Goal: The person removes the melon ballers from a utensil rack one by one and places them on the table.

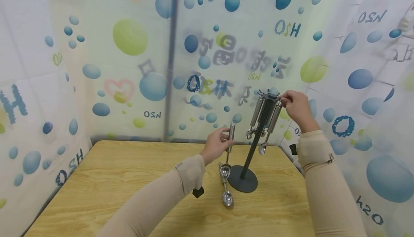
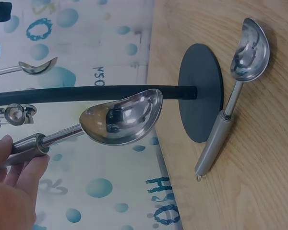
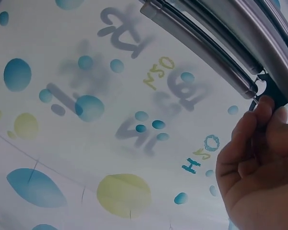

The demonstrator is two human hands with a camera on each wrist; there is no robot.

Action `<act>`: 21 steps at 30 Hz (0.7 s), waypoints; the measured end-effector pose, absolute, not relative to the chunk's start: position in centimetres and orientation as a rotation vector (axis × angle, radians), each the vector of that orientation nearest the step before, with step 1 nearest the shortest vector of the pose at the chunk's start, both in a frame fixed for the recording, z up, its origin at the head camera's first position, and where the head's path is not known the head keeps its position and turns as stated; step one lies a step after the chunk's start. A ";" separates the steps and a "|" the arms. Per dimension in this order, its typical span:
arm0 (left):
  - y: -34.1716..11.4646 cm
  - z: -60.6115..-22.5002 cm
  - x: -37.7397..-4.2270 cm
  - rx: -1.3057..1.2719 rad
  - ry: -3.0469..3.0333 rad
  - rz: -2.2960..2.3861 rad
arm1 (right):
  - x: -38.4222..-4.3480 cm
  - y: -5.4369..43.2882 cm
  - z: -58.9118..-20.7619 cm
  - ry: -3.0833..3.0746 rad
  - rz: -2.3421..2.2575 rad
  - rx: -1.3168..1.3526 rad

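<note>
My left hand (image 1: 215, 145) grips a metal ice cream scoop (image 2: 122, 120) by its handle, bowl end downward, left of the dark utensil stand (image 1: 251, 154). A second ice cream scoop (image 2: 252, 52) lies on the table beside the stand's round base (image 2: 199, 96). At the stand's top, my right hand (image 1: 297, 109) pinches by a hook, next to a handle's ring end; the fingers hide exactly what lies between them. Several metal utensils hang there by their handles, among them a long-handled scoop (image 1: 262, 149) and a small-bowled tool (image 1: 249, 134).
The wooden table (image 1: 129, 190) carries the stand near its back right. Patterned curtains (image 1: 129, 68) with blue and green dots close in the back and both sides. A dark wrist camera (image 1: 198, 192) sits under the left cuff.
</note>
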State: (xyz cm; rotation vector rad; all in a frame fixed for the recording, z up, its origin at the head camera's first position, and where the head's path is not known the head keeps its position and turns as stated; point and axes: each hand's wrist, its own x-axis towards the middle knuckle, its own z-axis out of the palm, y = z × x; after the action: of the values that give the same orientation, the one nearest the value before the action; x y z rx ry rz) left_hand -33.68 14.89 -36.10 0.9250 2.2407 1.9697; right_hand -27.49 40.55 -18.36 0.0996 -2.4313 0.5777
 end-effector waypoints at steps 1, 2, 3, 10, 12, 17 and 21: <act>14.8 -36.2 -33.7 0.926 2.247 1.967 | -27.4 40.7 -18.3 -2.447 0.592 0.108; 14.8 -36.3 -33.7 0.929 2.252 1.965 | -27.4 40.9 -18.3 -2.460 0.602 0.120; 14.7 -36.4 -33.7 0.933 2.255 1.963 | -27.3 41.1 -18.2 -2.471 0.616 0.131; 14.4 -37.1 -34.0 0.932 2.258 1.956 | -27.2 42.0 -18.0 -2.519 0.737 0.252; 14.2 -37.2 -34.0 0.925 2.242 1.962 | -27.3 42.4 -17.9 -2.526 0.771 0.288; 14.0 -37.3 -33.9 0.885 2.194 1.977 | -27.4 43.3 -17.7 -2.546 0.911 0.321; 13.8 -37.6 -34.0 0.842 2.171 1.982 | -27.4 43.6 -17.7 -2.550 1.000 0.321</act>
State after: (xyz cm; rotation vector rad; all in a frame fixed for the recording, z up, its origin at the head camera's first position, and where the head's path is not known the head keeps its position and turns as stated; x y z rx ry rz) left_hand -33.97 13.81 -37.56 0.8422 2.1706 1.9815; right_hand -27.43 43.60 -17.75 0.3209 -2.5498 1.0001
